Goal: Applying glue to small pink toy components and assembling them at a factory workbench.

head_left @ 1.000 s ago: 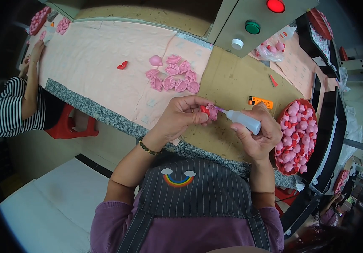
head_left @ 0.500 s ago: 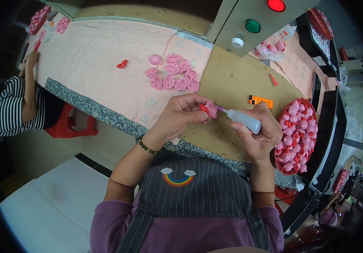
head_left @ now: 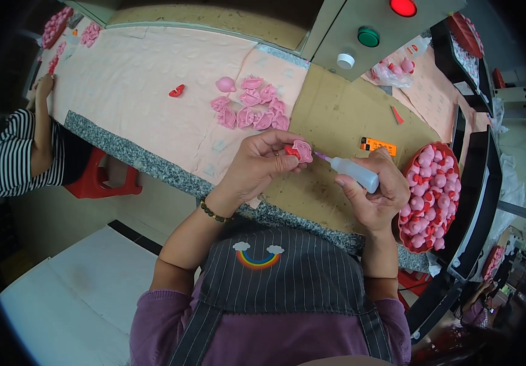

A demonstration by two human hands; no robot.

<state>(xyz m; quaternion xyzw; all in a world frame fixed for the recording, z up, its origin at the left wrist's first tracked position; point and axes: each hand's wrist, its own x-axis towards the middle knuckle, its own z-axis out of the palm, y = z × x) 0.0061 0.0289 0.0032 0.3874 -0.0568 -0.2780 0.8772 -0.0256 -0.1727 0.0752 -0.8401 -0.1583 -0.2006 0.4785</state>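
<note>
Between thumb and fingers, my left hand (head_left: 264,157) pinches a small pink and red plastic part (head_left: 301,151) with a wavy rim. My right hand (head_left: 382,190) is wrapped round a translucent squeeze bottle (head_left: 355,174), held tilted. Its thin purple tip points left at the pink rim, a small gap away from it. Beyond my left hand lie several pink wavy-edged pieces (head_left: 246,116) in a loose cluster, with a round pink piece (head_left: 225,84) beside them. Farther left rests a single red piece (head_left: 177,91).
At my right stands a red basket (head_left: 402,235) heaped with pink and red pieces. An orange box-like object (head_left: 379,146) and a red pointed piece (head_left: 396,115) lie on the brown board (head_left: 330,104). Ahead rises a metal housing with buttons (head_left: 360,36). A person in a striped shirt (head_left: 12,155) works at far left.
My left hand has shifted slightly left and up with the pink and red part, widening the gap to the bottle tip. My right hand has barely moved.
</note>
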